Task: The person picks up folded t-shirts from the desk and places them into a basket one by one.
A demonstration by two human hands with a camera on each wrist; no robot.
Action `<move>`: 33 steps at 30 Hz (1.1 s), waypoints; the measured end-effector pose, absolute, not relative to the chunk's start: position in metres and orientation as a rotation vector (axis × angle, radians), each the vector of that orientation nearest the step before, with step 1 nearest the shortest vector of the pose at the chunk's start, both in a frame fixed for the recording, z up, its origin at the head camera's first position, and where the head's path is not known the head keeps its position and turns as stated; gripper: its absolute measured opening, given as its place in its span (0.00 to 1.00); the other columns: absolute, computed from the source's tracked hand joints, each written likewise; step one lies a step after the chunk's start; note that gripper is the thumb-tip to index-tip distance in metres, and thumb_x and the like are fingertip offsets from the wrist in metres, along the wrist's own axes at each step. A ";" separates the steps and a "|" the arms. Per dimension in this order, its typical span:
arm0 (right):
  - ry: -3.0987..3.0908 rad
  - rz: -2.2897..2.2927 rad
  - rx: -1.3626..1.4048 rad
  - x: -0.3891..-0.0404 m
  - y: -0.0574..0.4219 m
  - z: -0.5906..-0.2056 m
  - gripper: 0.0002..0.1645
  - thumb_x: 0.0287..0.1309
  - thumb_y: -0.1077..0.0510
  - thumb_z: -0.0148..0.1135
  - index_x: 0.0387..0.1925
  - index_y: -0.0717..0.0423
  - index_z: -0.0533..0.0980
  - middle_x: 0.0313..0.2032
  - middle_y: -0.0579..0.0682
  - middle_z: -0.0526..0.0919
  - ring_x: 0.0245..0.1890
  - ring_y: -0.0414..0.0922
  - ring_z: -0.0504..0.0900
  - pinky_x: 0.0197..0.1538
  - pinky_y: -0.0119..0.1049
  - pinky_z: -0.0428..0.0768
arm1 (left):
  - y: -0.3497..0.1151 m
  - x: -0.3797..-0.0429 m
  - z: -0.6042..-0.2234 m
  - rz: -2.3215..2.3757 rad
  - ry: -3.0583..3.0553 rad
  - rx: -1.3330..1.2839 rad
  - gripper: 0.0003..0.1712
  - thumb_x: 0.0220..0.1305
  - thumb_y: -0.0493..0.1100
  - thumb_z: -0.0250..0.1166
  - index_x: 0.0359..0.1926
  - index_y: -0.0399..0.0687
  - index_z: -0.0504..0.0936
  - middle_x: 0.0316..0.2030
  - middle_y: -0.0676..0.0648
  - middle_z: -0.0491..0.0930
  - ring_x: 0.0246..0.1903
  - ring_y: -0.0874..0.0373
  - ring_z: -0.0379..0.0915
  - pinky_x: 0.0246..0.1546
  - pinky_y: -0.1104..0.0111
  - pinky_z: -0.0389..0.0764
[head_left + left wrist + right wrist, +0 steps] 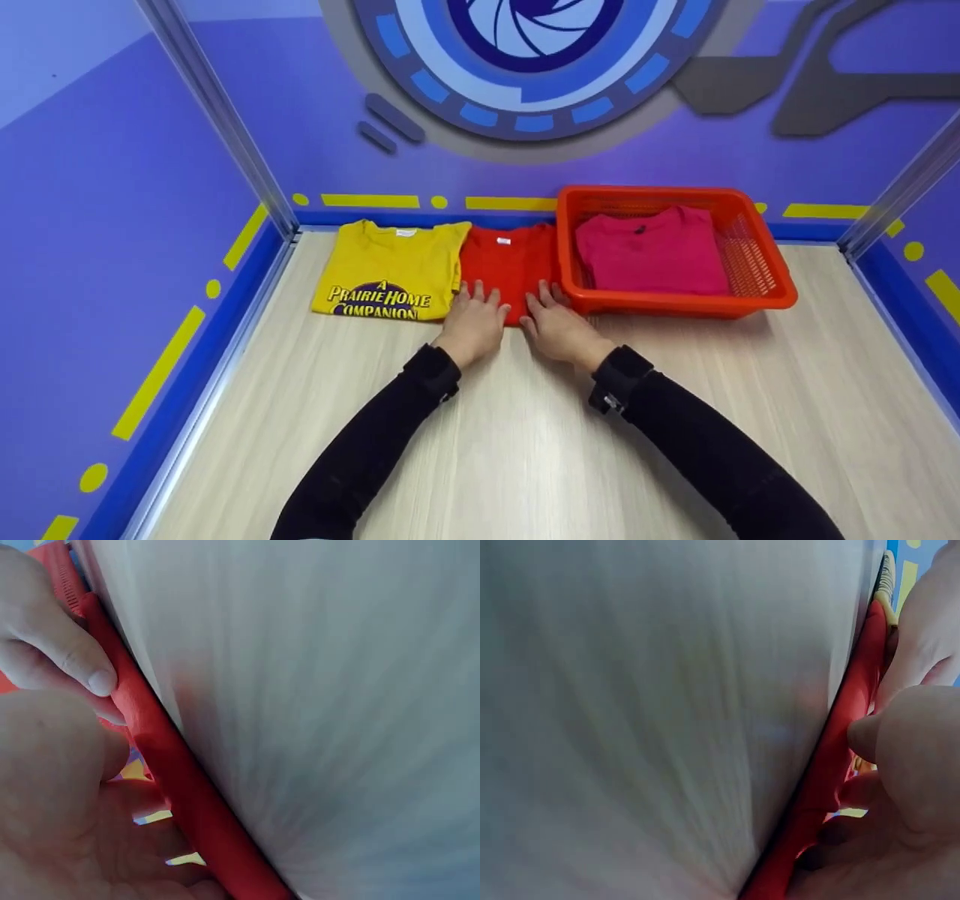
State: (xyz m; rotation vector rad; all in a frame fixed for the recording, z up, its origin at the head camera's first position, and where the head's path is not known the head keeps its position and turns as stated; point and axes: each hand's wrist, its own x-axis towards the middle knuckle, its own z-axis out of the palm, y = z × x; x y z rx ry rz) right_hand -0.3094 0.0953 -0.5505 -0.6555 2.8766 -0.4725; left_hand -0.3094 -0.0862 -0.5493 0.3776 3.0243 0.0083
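Bright-red folded cloth T-shirt w/ small white neck label [506, 274] lies flat on the pale wood-grain bench [487, 450], btwn a yellow folded cloth T-shirt w/ dark printed lettering [375, 262] on its L & an orange-red plastic basket w/ perforated sides [682, 301] on its R. Basket holds a deep-pink folded cloth T-shirt [652, 259]. Can't tell if the red tee's R edge runs under the basket rim or just meets it.

L hand [474, 322]: fingers spread & extended over the red tee's nr L part, beside the yellow tee. R hand [561, 328]: same on the nr R part, by the basket, fingers apart. Wrist views put thumbs at the thick nr fold; no firm pinch shows.

Step in hand, prob.: setting/smoothing the red tee in the row. Next move likely calls for light, even pressure, then lifting both hands w/o dragging the fold or nudging the basket.
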 end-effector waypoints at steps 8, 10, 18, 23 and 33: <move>2.886 -0.424 -0.690 -0.310 0.097 -0.555 0.37 0.75 0.44 0.44 0.74 0.62 0.58 0.74 0.69 0.52 0.77 0.63 0.50 0.77 0.54 0.53 | -0.067 -0.311 -0.546 0.057 2.966 0.433 0.37 0.79 0.60 0.29 0.74 0.42 0.61 0.72 0.32 0.61 0.74 0.40 0.55 0.76 0.44 0.51; 2.885 -0.402 -0.702 -0.311 0.097 -0.555 0.36 0.74 0.45 0.45 0.74 0.62 0.59 0.74 0.69 0.53 0.76 0.63 0.52 0.78 0.53 0.54 | -0.061 -0.311 -0.545 0.063 2.955 0.458 0.37 0.79 0.59 0.29 0.74 0.41 0.61 0.72 0.32 0.61 0.74 0.40 0.55 0.75 0.44 0.53; 2.882 -0.355 -0.797 -0.306 0.104 -0.552 0.37 0.71 0.46 0.51 0.72 0.62 0.61 0.73 0.70 0.57 0.74 0.65 0.58 0.74 0.53 0.63 | -0.058 -0.303 -0.538 0.131 2.897 0.515 0.37 0.78 0.59 0.31 0.75 0.41 0.60 0.73 0.35 0.60 0.75 0.42 0.55 0.76 0.48 0.52; 2.864 -0.328 -0.834 -0.297 0.110 -0.545 0.36 0.70 0.45 0.51 0.72 0.61 0.63 0.73 0.68 0.59 0.73 0.63 0.61 0.70 0.55 0.68 | -0.056 -0.294 -0.533 0.180 2.873 0.571 0.38 0.78 0.59 0.30 0.74 0.40 0.60 0.73 0.37 0.61 0.75 0.45 0.56 0.76 0.49 0.52; 2.824 -0.260 -0.917 -0.265 0.118 -0.545 0.38 0.70 0.42 0.50 0.73 0.56 0.61 0.74 0.66 0.58 0.73 0.65 0.60 0.68 0.61 0.68 | -0.061 -0.259 -0.531 0.197 2.823 0.655 0.44 0.75 0.65 0.23 0.74 0.39 0.60 0.73 0.33 0.59 0.75 0.44 0.54 0.77 0.50 0.52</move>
